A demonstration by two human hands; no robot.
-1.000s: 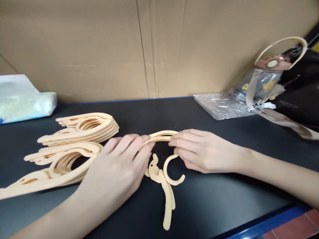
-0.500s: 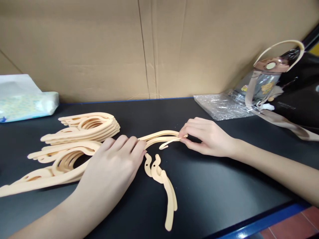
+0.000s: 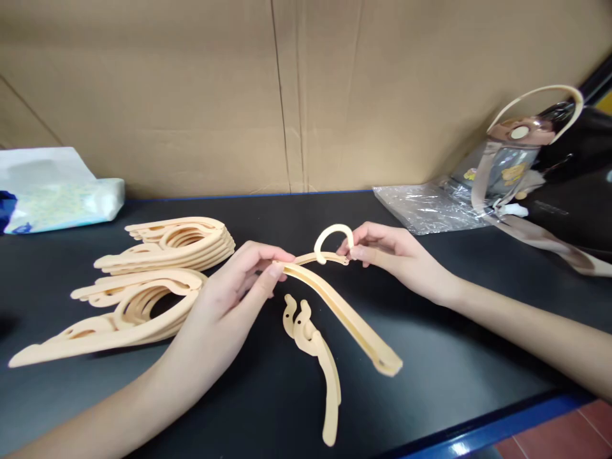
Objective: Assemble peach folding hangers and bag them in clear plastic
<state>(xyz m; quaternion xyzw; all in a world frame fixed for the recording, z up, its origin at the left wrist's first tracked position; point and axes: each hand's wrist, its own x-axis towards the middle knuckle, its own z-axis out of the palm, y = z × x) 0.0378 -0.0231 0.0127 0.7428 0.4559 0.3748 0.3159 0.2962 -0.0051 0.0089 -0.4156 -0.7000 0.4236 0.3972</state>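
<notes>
My left hand (image 3: 234, 290) pinches one end of a peach plastic hanger arm (image 3: 344, 315) that slants down to the right above the black table (image 3: 430, 357). My right hand (image 3: 389, 255) pinches a C-shaped peach hook (image 3: 329, 237) and holds it upright at the arm's upper end, where a second thin arm piece (image 3: 315, 258) lies. Two more loose hanger arms (image 3: 318, 360) lie on the table below my hands. A stack of folded peach hangers (image 3: 148, 280) sits to the left.
A cardboard wall (image 3: 287, 95) stands behind the table. A tissue pack (image 3: 57, 194) lies at the far left. At the right are a clear plastic bag (image 3: 421, 204), a water bottle with a strap (image 3: 516, 159) and a black bag (image 3: 578, 185). The table's blue front edge (image 3: 502, 427) runs lower right.
My left hand lifted a hanger arm off the table and swung it out to the right. My right hand picked the hook up from the table and raised it upright at the arm's end.
</notes>
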